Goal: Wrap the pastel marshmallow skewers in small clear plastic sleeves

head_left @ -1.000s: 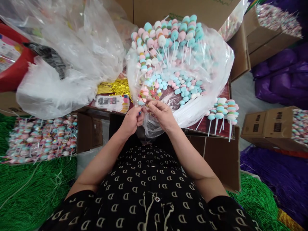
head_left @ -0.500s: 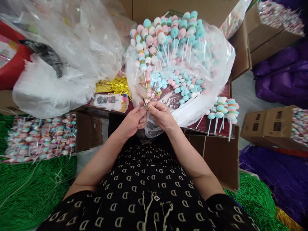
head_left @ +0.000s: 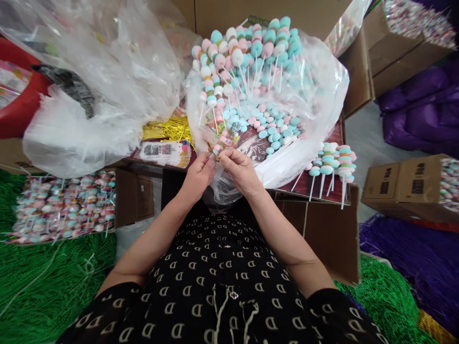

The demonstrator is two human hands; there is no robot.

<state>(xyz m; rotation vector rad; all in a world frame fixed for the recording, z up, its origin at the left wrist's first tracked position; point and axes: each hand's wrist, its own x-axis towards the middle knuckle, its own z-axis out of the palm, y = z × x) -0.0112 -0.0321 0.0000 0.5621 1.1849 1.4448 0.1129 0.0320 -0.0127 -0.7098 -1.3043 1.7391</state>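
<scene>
Both my hands meet in front of my body at the near edge of the table. Between them, a marshmallow skewer in a clear printed bag (head_left: 227,138) points away from me. My right hand (head_left: 241,173) pinches the gathered lower end of this bag, thumb against fingers. My left hand (head_left: 201,174) is closed at the same spot, with a thin gold twist tie (head_left: 209,146) standing up by its fingertips. The skewer's stick is mostly hidden by my fingers. Just beyond lies a large clear plastic bag (head_left: 322,91) holding loose marshmallows (head_left: 275,130) and unwrapped marshmallow skewers (head_left: 236,57).
Gold twist ties (head_left: 168,129) and flat printed bags (head_left: 164,152) lie left of my hands. More skewers (head_left: 332,160) rest at the table's right corner. A box of wrapped skewers (head_left: 68,205) stands lower left. Cartons (head_left: 405,184) stand to the right.
The bagged skewer has turned and now shows more clearly above my fingers. The tie has shifted left with my left fingertips. Both hands stay together at the bag's gathered end.
</scene>
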